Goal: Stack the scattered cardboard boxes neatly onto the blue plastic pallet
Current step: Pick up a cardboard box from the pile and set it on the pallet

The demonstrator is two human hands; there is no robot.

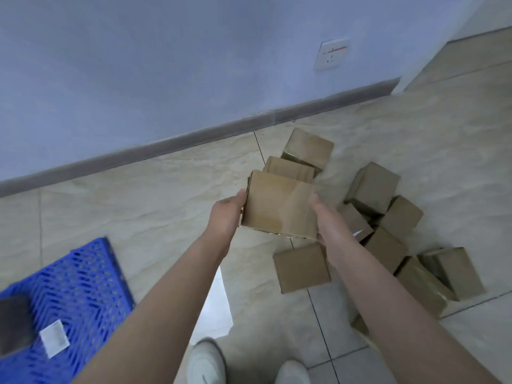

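Head view. A person holds one cardboard box (279,206) between two bare hands, above a beige tiled floor (155,195). The left hand (225,213) presses flat against the box's left side, thumb along the upper left edge; the right hand (325,220) presses against the right side, fingers extended along that face. Each hand is thus closed on the box by palm pressure rather than by curled fingers. The held box is tilted, its broad top face turned toward the camera.

Just beyond the held box lie a second box (288,167) and a third box (309,146), close to the grey skirting board (166,144) at the foot of a pale blue wall (166,65). A flat box (302,267) lies on the floor below the held one, just left of the right forearm. To the right, a scattered heap of boxes (388,217) rests on the floor, several touching or leaning on each other; exact contacts are blurred.

The blue plastic pallet (83,286) occupies the lower left corner, well apart from the heap. On it lie a dark object (13,322), cut off by the picture's edge, and a white label (54,339). Two white shoes (206,361) appear at the bottom edge. A wall socket (331,55) is mounted on the wall.
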